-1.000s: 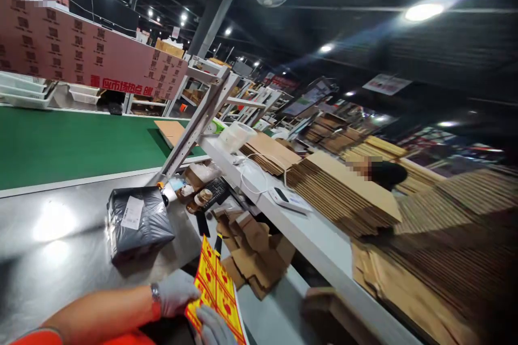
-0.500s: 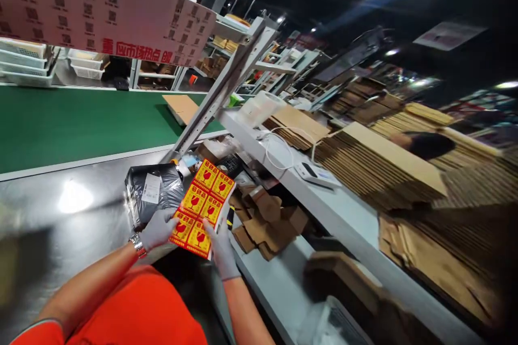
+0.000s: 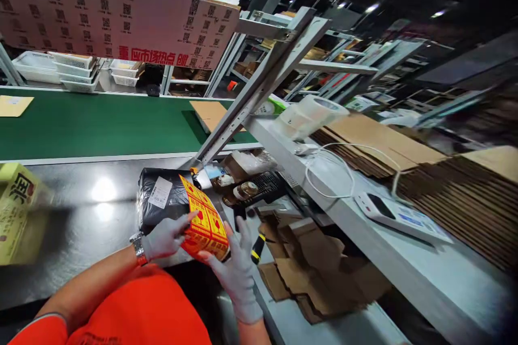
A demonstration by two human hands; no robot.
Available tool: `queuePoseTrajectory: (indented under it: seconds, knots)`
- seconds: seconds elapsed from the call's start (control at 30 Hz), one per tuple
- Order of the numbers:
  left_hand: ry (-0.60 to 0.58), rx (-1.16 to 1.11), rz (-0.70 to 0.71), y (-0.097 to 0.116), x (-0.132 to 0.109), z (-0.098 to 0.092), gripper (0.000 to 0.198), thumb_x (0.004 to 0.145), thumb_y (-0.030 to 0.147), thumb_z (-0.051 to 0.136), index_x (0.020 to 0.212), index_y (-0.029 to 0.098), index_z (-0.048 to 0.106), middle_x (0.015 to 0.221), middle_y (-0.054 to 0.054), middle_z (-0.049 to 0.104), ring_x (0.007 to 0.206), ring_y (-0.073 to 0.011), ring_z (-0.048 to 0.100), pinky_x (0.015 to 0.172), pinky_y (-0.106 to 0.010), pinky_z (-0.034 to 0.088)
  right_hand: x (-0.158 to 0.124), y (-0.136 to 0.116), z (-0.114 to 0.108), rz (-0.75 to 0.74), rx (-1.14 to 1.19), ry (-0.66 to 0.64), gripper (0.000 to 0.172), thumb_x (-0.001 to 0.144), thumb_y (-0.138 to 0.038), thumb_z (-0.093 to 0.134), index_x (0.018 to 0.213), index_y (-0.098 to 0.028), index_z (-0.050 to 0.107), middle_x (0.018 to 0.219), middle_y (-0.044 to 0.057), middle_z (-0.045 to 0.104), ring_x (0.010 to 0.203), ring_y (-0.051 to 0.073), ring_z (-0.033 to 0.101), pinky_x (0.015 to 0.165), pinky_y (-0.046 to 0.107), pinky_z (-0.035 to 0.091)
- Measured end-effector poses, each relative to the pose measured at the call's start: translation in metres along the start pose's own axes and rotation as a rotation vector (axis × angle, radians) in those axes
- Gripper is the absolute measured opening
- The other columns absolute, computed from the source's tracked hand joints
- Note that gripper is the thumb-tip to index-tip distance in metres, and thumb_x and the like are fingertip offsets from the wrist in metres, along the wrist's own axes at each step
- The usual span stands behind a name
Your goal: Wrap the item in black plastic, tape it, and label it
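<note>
A sheet of red and yellow fragile stickers (image 3: 206,221) with wine-glass prints is in front of me, bent along its lower part. My left hand (image 3: 168,237), in a grey glove with bare fingertips, is closed on its left edge, index finger lying over the front. At its lower right edge is my right hand (image 3: 238,269), gloved, fingers spread and thumb against the sheet. Behind the sheet, a black plastic-wrapped parcel (image 3: 151,213) with a white label (image 3: 161,192) lies on the metal table (image 3: 97,232); the sheet covers its right side.
A yellow box (image 3: 18,215) stands at the left. Beyond the table runs a green conveyor belt (image 3: 101,129) carrying a flat carton (image 3: 210,114). A metal post (image 3: 259,86) rises ahead. On the right shelf are tape rolls (image 3: 309,116), a white scale (image 3: 400,218) and stacked cardboard; folded cardboard (image 3: 315,259) lies below.
My view has swung to the right. The sheet has gone from flat to bent. My right-hand fingers have spread, and my left index finger has moved further onto the sheet.
</note>
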State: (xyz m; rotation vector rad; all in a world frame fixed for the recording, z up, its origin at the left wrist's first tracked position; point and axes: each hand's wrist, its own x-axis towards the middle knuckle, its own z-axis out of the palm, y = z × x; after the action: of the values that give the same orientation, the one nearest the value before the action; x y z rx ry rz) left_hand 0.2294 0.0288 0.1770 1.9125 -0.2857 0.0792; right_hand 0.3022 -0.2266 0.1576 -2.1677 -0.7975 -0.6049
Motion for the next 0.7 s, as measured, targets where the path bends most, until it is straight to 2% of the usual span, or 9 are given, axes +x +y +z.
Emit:
queuePoseTrajectory:
  seconds: [0.07, 0.1, 0.17, 0.23, 0.3, 0.37, 0.47, 0.6, 0.7]
  knots:
    - [-0.079, 0.175, 0.073, 0.012, 0.000, 0.012, 0.078, 0.099, 0.022, 0.068, 0.175, 0.019, 0.052, 0.138, -0.017, 0.084, 0.113, -0.0296, 0.084, 0.099, -0.041, 0.068, 0.012, -0.008, -0.011, -0.290, 0.076, -0.078, 0.049, 0.100, -0.040, 0.085, 0.145, -0.026, 0.071, 0.150, 0.018, 0.075, 0.146, 0.041, 0.069, 0.124, 0.075, 0.056]
    - [-0.085, 0.248, 0.080, 0.019, 0.001, 0.017, 0.068, 0.100, 0.026, 0.070, 0.167, 0.018, 0.062, 0.132, -0.017, 0.086, 0.108, -0.0306, 0.084, 0.093, -0.041, 0.068, 0.017, -0.012, -0.018, -0.364, 0.116, -0.094, 0.035, 0.103, -0.028, 0.079, 0.137, -0.027, 0.073, 0.133, 0.012, 0.083, 0.130, 0.034, 0.080, 0.120, 0.067, 0.063]
    - [-0.022, 0.386, 0.063, 0.036, 0.002, 0.020, 0.045, 0.101, 0.035, 0.074, 0.141, 0.016, 0.079, 0.117, -0.019, 0.086, 0.102, -0.0330, 0.082, 0.087, -0.043, 0.066, 0.022, -0.022, -0.031, -0.366, 0.172, -0.095, 0.028, 0.103, -0.012, 0.071, 0.125, -0.028, 0.077, 0.112, 0.005, 0.087, 0.103, 0.025, 0.086, 0.104, 0.049, 0.074]
    - [0.098, 0.506, 0.058, 0.053, 0.004, 0.017, 0.042, 0.097, 0.047, 0.080, 0.125, 0.015, 0.084, 0.111, -0.021, 0.081, 0.101, -0.0353, 0.077, 0.085, -0.047, 0.063, 0.022, -0.029, -0.045, -0.274, 0.254, -0.120, 0.027, 0.103, -0.009, 0.068, 0.117, -0.028, 0.080, 0.107, 0.004, 0.087, 0.095, 0.022, 0.086, 0.090, 0.037, 0.076]
    - [0.156, 0.559, 0.083, 0.064, 0.005, 0.011, 0.049, 0.088, 0.048, 0.089, 0.126, 0.018, 0.085, 0.122, -0.020, 0.077, 0.111, -0.0360, 0.073, 0.092, -0.048, 0.061, 0.021, -0.034, -0.057, -0.155, 0.392, -0.186, 0.023, 0.105, -0.013, 0.065, 0.109, -0.028, 0.082, 0.103, 0.004, 0.087, 0.091, 0.021, 0.086, 0.084, 0.031, 0.075]
    - [0.048, 0.534, 0.083, 0.066, 0.005, 0.009, 0.036, 0.085, 0.033, 0.089, 0.118, 0.020, 0.085, 0.124, -0.015, 0.077, 0.112, -0.0300, 0.072, 0.094, -0.041, 0.060, 0.020, -0.033, -0.062, -0.017, 0.501, -0.251, 0.020, 0.106, -0.021, 0.066, 0.103, -0.028, 0.084, 0.098, 0.004, 0.087, 0.085, 0.020, 0.085, 0.079, 0.026, 0.072]
    - [-0.143, 0.491, -0.027, 0.051, 0.004, 0.015, 0.008, 0.094, 0.018, 0.075, 0.097, 0.020, 0.082, 0.098, -0.006, 0.081, 0.089, -0.0198, 0.073, 0.081, -0.030, 0.054, 0.023, -0.026, -0.057, 0.245, 0.524, -0.243, 0.020, 0.102, -0.041, 0.077, 0.101, -0.026, 0.089, 0.095, 0.006, 0.088, 0.081, 0.022, 0.085, 0.075, 0.026, 0.071]
    - [-0.003, 0.470, -0.104, 0.026, -0.001, 0.029, 0.015, 0.099, 0.022, 0.070, 0.091, 0.021, 0.082, 0.088, -0.008, 0.082, 0.079, -0.0225, 0.073, 0.071, -0.035, 0.048, 0.026, -0.015, -0.037, 0.483, 0.556, -0.221, 0.044, 0.090, -0.066, 0.085, 0.089, -0.022, 0.091, 0.088, 0.012, 0.087, 0.076, 0.027, 0.083, 0.066, 0.031, 0.070]
    - [0.061, 0.428, -0.132, 0.018, -0.003, 0.028, 0.020, 0.099, 0.026, 0.069, 0.085, 0.022, 0.082, 0.081, -0.008, 0.080, 0.075, -0.0226, 0.072, 0.069, -0.035, 0.048, 0.027, -0.012, -0.022, 0.572, 0.588, -0.218, 0.051, 0.084, -0.072, 0.088, 0.088, -0.022, 0.092, 0.085, 0.012, 0.086, 0.073, 0.027, 0.081, 0.062, 0.033, 0.069]
